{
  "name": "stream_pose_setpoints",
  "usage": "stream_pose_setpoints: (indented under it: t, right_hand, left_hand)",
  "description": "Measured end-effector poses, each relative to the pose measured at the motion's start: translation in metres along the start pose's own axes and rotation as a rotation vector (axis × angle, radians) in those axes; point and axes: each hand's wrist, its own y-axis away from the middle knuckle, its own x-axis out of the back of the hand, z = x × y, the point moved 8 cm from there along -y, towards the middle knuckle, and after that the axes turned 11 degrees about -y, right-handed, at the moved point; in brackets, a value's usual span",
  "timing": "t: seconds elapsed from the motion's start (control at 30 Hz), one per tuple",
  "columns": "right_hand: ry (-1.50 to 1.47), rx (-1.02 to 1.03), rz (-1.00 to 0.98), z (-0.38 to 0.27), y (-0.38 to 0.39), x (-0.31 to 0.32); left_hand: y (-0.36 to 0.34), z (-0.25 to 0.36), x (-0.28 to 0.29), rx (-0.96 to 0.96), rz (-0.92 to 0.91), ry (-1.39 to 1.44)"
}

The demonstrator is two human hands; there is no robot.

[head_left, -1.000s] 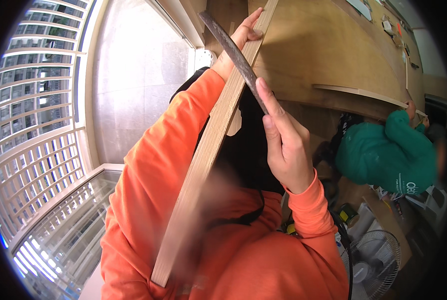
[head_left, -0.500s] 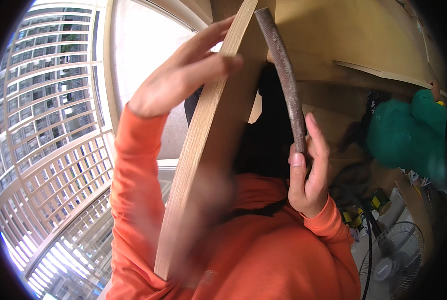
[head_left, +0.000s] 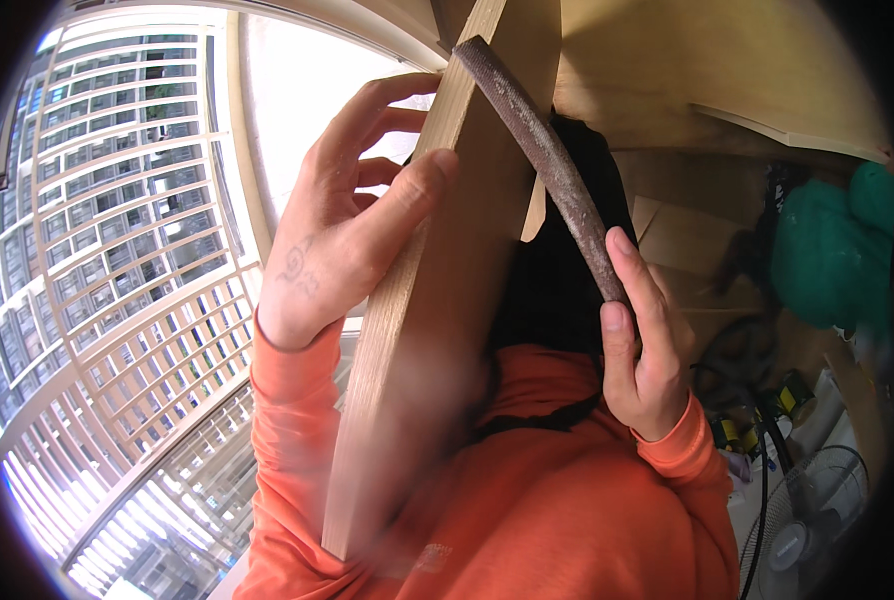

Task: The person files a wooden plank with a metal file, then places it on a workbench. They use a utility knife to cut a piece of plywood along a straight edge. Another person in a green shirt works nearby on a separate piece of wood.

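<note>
A thick wooden board [head_left: 395, 300] stands on edge in front of me, its pale narrow edge turned up and running from the top of the view down to my body. My left hand [head_left: 347, 230] clasps it, thumb on the right face and fingers on the left. In my right hand [head_left: 652, 350] is the lower end of a long, dark, rough-surfaced wood rasp [head_left: 552, 155], between thumb and fingers. The rasp slants up and left, and its far end overlaps the board's edge; whether they touch I cannot tell.
Barred windows [head_left: 137, 230] fill the left side. Plywood panelling [head_left: 727, 70] rises at the upper right. A person in a green top [head_left: 832, 250] is at the far right. Below are cans [head_left: 795, 397], a black cable [head_left: 762, 500] and a fan [head_left: 812, 520].
My left hand has come down the board's edge toward me and now grasps it lower. The rasp's far end has swung left, from beside the board to over its edge.
</note>
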Motion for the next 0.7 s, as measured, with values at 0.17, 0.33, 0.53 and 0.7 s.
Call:
stream_pose_setpoints:
  t: [0.17,0.33,0.53,0.7]
  right_hand:
    - [-0.062,-0.06,-0.05,0.006,0.012,0.001]
    - [-0.147,-0.06,-0.129,0.003,0.031,-0.011]
    - [-0.127,-0.051,-0.16,-0.01,0.018,-0.023]
    - [0.018,-0.036,-0.226,-0.004,-0.015,-0.028]
  left_hand:
    - [-0.01,-0.018,-0.03,-0.02,0.07,0.581]
    - [-0.008,-0.029,-0.052,-0.089,0.016,0.919]
    - [-0.015,-0.019,-0.059,-0.204,-0.075,1.171]
    - [0.002,-0.013,-0.063,-0.033,0.054,0.992]
